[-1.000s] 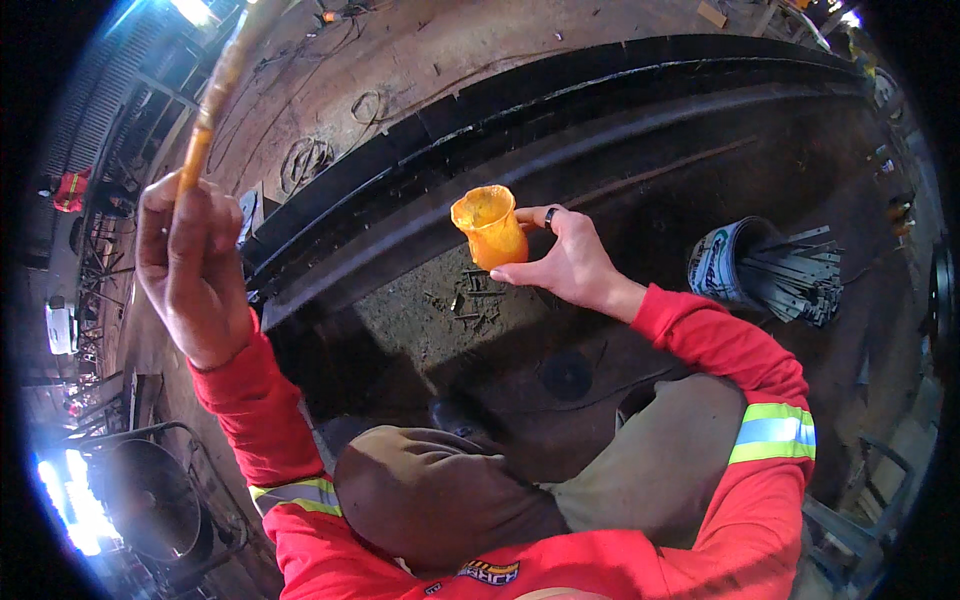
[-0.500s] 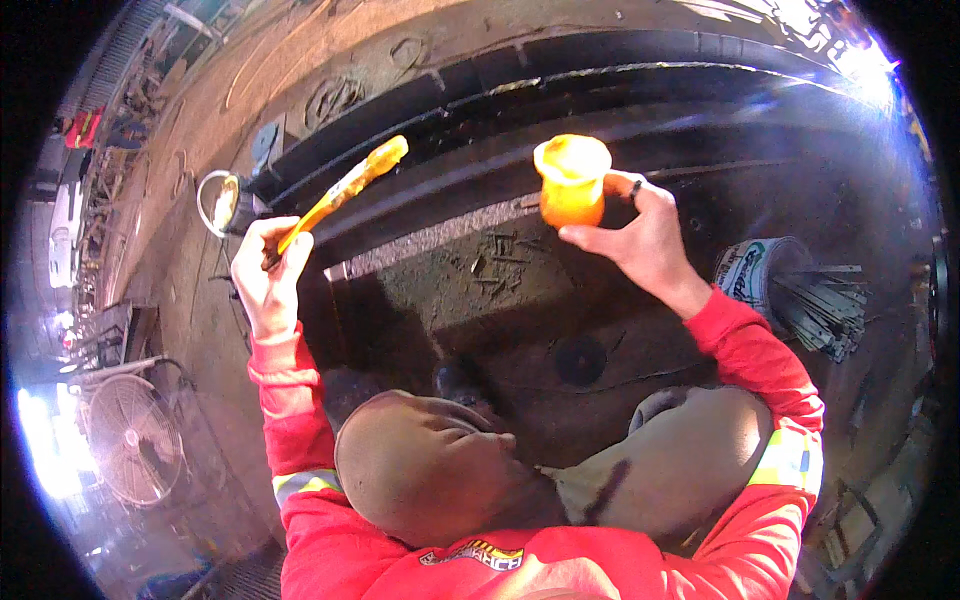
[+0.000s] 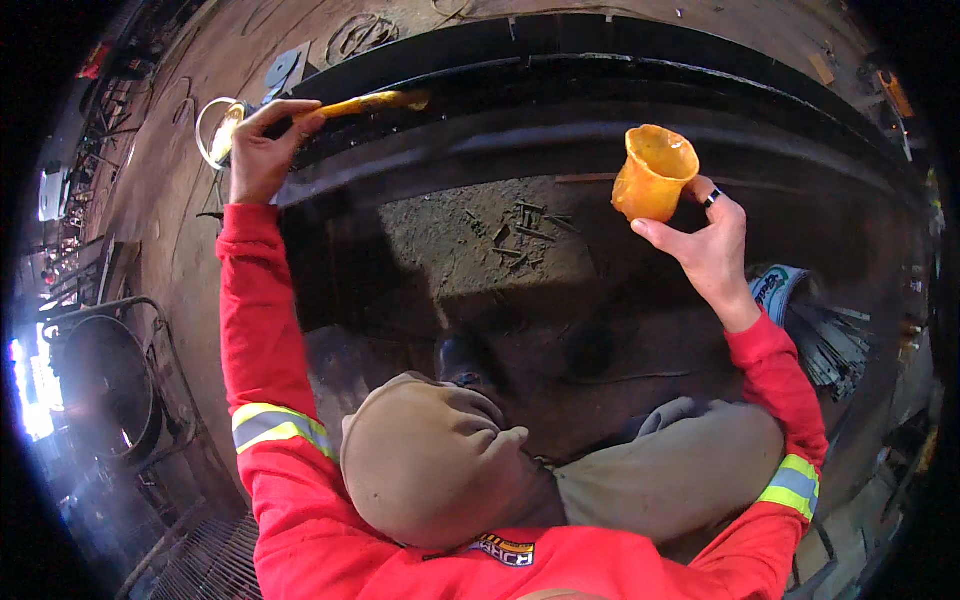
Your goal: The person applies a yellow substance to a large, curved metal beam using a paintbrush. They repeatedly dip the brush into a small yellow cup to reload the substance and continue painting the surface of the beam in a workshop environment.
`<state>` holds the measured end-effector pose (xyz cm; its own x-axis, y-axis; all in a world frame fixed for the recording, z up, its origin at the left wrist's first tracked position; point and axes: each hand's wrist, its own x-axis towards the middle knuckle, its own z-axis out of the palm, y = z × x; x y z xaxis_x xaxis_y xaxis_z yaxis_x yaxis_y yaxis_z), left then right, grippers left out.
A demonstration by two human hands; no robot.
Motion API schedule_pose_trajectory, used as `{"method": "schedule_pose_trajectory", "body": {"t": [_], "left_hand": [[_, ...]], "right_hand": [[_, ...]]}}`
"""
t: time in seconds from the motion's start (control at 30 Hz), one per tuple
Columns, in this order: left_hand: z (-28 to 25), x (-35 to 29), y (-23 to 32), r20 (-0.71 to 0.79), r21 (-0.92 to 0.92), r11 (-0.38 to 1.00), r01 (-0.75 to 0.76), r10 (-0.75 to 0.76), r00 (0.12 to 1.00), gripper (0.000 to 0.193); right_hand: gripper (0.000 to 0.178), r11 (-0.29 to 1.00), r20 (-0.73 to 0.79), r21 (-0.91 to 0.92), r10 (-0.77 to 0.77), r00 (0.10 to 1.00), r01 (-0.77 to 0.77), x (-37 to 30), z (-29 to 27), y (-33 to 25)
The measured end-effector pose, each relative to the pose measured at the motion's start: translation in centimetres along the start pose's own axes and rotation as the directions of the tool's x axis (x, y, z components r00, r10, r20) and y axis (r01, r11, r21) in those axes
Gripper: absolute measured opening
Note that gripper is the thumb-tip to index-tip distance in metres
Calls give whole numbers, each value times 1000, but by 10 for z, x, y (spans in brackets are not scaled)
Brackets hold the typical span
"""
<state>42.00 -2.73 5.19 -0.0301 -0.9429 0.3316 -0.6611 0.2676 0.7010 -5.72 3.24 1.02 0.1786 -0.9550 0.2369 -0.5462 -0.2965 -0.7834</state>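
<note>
Yellow-coated brush [image 3: 365,103] gripped in left hand [image 3: 262,150] over black steel beam [image 3: 560,110]; right hand [image 3: 705,245] pinches orange cup [image 3: 652,172]

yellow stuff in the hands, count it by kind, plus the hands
yellow cup: 1, held in the right hand
yellow-coated brush: 1, held in the left hand, its tip on the dark steel beam
hands: 2
total: 4
</note>
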Motion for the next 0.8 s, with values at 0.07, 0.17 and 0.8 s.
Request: {"method": "schedule_pose_trajectory", "body": {"t": [0.07, 0.17, 0.8], "left_hand": [[-13, -5, -1, -22, -8, 999, 43, -43, 999, 18], [-20, -21, -2, -48, 88, 995, -50, 54, 997, 16], [-14, -32, -16, 8, 671, 599, -438, 584, 812, 22]], "right_hand": [[57, 1000, 1, 22, 3, 1000, -4, 0, -1, 0], [57, 999, 11, 47, 23, 1000, -24, 1, -2, -1], [55, 999, 17, 4, 43, 999, -43, 2, 1, 0]]}}
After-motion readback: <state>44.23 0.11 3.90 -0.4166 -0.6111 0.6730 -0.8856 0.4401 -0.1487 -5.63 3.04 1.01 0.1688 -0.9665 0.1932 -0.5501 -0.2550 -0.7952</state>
